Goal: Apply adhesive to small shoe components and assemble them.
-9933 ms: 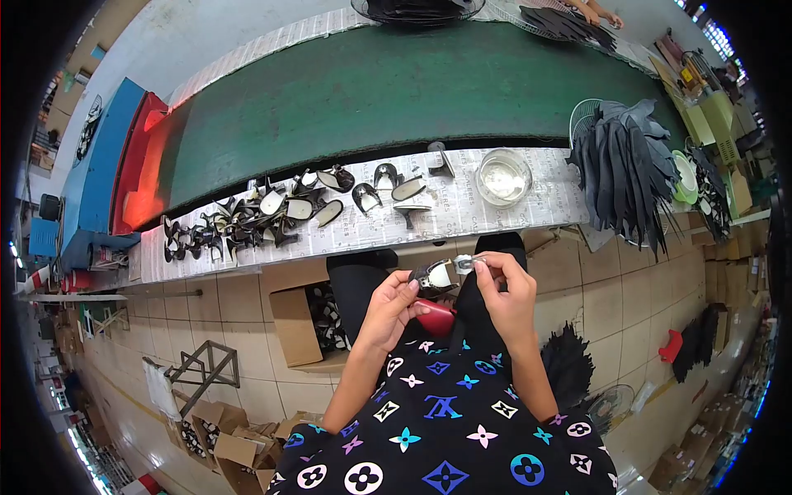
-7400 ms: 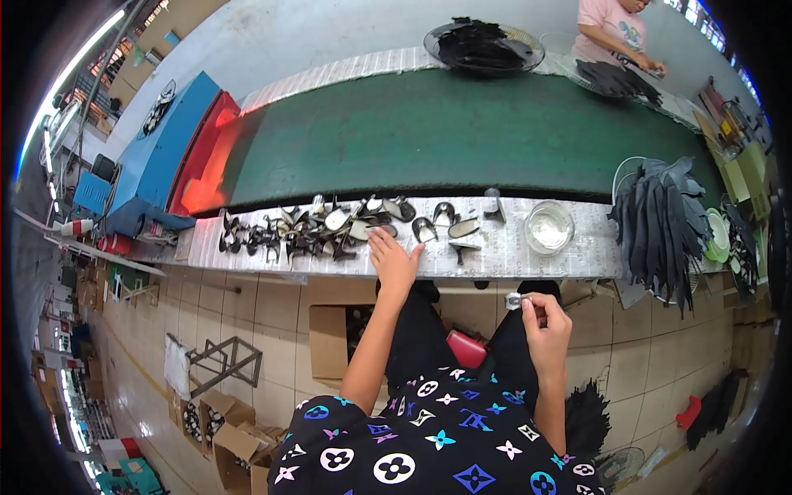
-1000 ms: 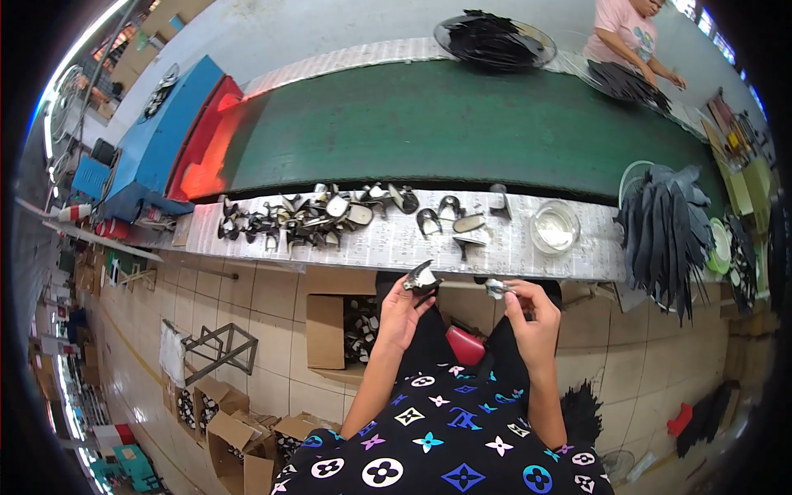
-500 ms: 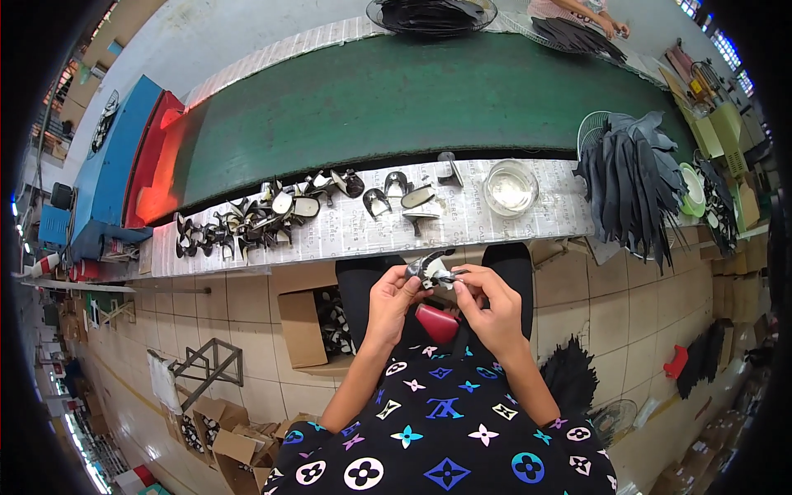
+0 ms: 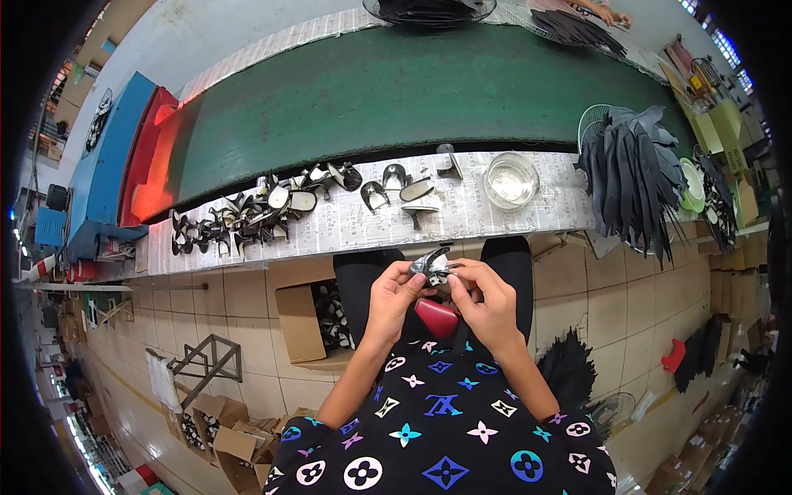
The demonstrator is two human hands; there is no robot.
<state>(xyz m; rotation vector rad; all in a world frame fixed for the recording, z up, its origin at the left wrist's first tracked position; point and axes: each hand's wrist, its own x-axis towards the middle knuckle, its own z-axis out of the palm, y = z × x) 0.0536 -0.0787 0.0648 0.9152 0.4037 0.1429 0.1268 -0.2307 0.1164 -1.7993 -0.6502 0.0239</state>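
"From between the left hand (image 5: pixel 391 299) and right hand (image 5: pixel 485 301), what blocks ten o'clock?"

"A jumbled pile of parts (image 5: pixel 279 198). Loose parts (image 5: pixel 417 190) obstruct half past eleven."

"Any way through?"

"A strip of table (image 5: pixel 467 210) opens at half past twelve, left of the bowl (image 5: pixel 512 204). Another gap, between one and two, separates the bowl from the black strips (image 5: pixel 627 177)."

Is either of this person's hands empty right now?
No, the left hand and right hand pinch a small black-and-white piece between them.
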